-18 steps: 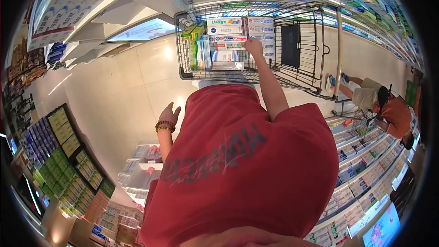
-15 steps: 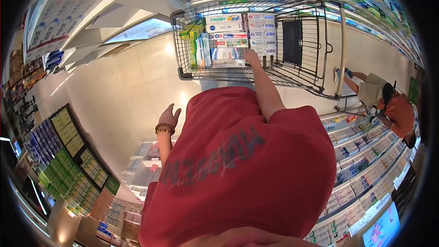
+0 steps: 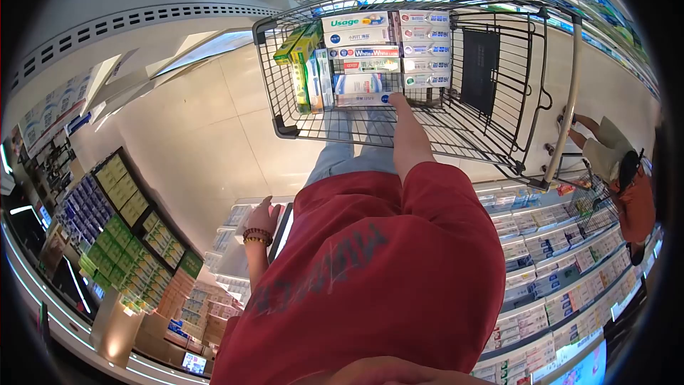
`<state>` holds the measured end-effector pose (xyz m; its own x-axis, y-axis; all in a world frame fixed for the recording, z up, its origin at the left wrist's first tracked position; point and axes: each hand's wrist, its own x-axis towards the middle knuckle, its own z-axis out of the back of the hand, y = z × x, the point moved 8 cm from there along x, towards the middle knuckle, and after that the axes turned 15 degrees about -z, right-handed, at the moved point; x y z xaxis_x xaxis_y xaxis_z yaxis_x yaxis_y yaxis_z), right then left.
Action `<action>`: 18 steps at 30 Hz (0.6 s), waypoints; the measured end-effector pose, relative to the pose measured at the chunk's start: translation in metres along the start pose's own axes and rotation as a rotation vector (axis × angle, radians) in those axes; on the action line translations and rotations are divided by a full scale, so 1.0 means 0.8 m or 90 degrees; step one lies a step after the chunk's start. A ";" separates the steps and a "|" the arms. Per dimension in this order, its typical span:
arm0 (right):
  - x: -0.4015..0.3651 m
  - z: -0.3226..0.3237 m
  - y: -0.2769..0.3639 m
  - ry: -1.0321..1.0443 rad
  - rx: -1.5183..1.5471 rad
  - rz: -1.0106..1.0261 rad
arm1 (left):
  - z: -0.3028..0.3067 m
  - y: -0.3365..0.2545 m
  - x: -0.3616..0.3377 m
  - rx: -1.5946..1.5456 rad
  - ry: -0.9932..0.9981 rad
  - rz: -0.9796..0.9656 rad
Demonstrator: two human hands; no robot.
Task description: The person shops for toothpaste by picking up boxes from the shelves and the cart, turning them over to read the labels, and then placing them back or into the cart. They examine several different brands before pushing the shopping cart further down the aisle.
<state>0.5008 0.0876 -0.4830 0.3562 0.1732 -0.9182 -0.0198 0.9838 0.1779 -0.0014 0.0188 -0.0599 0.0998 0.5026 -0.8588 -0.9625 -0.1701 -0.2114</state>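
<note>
**Bright Shop Light, Strongly Curved View**

The light is bright and mostly white, and the shelves (image 3: 541, 271) at right are evenly lit. The floor (image 3: 221, 117) has soft glare. At left, a column (image 3: 115, 339) shows a warm glow. Print on the boxes (image 3: 360, 53) is readable; letters on the shirt (image 3: 385, 299) are smeared. The edges bend strongly, with black corners.

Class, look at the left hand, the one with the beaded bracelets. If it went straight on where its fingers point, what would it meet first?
Probably the near front corner of the shopping cart, past bare floor. The left hand's height is unclear, so it might miss.
</note>
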 end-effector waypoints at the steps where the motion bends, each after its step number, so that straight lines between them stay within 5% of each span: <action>1: 0.001 -0.001 0.001 0.003 0.004 0.001 | 0.000 -0.002 0.006 -0.012 -0.008 -0.011; 9: -0.006 -0.009 -0.001 0.032 -0.047 0.016 | 0.004 -0.028 0.010 -0.064 -0.051 -0.087; 14: -0.059 0.007 0.016 0.152 -0.314 0.030 | 0.003 -0.024 0.023 -0.021 -0.091 -0.157; 18: -0.187 0.051 0.085 0.030 -0.475 0.260 | 0.035 -0.035 0.028 -0.033 -0.114 -0.176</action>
<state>0.4845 0.1270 -0.3186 0.1491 0.5063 -0.8494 -0.7542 0.6137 0.2334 0.0206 0.0586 -0.0604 0.3056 0.6764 -0.6701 -0.8904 -0.0463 -0.4528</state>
